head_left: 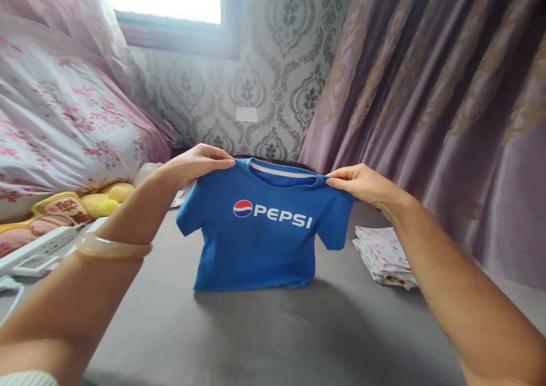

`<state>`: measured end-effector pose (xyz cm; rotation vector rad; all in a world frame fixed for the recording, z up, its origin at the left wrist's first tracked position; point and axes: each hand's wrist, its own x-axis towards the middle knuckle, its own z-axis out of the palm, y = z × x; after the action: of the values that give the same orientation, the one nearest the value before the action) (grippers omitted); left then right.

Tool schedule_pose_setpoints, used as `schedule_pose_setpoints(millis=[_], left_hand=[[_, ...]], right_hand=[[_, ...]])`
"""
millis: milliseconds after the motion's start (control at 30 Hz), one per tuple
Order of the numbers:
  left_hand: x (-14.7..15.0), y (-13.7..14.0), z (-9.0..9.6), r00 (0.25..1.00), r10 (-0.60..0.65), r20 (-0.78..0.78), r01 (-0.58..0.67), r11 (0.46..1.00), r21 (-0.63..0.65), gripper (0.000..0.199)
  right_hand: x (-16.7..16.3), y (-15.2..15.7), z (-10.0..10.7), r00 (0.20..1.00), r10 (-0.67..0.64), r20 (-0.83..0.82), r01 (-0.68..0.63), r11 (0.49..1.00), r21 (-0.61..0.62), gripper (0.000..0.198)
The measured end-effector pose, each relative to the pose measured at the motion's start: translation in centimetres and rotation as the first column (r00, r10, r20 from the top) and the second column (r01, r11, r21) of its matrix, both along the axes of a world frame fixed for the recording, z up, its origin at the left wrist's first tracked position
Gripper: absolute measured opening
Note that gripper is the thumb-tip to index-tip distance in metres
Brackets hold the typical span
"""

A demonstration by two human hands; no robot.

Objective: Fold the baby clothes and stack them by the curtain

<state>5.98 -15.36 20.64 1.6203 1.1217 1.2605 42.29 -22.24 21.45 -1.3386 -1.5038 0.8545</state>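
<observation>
A small blue T-shirt (260, 255) with a white PEPSI print and a round logo hangs spread out, its front facing me. My left hand (198, 163) pinches it at the shoulder on the left of the neckline. At the opposite shoulder, my right hand (360, 182) pinches the fabric between thumb and fingers. The shirt's lower hem is at the grey sheet, and a shadow falls in front of it. Both sleeves hang loose below my hands. A pale bangle (114, 247) circles my left forearm.
Right of the shirt lies a stack of folded printed cloths (384, 252) on the grey sheet (256, 335). At left are a white power strip (46, 248), a yellow plush item (104, 199) and floral bedding (72, 113). Purple curtains (447, 102) hang at right.
</observation>
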Motion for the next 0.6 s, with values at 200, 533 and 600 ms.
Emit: schedule_pose_setpoints(millis=[200, 533, 600], left_hand=[[1.4, 0.4, 1.1, 0.99, 0.099, -0.1, -0.073, 0.969, 0.237, 0.018], [3.9, 2.1, 1.4, 0.85, 0.522, -0.077, -0.338, 0.651, 0.68, 0.009], [4.0, 2.9, 0.9, 0.823, 0.566, -0.052, -0.399, 0.641, 0.656, 0.013]], right_hand=[[0.0, 2.1, 0.0, 0.981, -0.158, 0.11, 0.12, 0.95, 0.29, 0.02], [-2.0, 5.3, -0.1, 0.774, -0.545, 0.324, 0.128, 0.635, 0.762, 0.02], [-2.0, 6.1, -0.6, 0.719, -0.625, 0.302, 0.166, 0.578, 0.799, 0.022]])
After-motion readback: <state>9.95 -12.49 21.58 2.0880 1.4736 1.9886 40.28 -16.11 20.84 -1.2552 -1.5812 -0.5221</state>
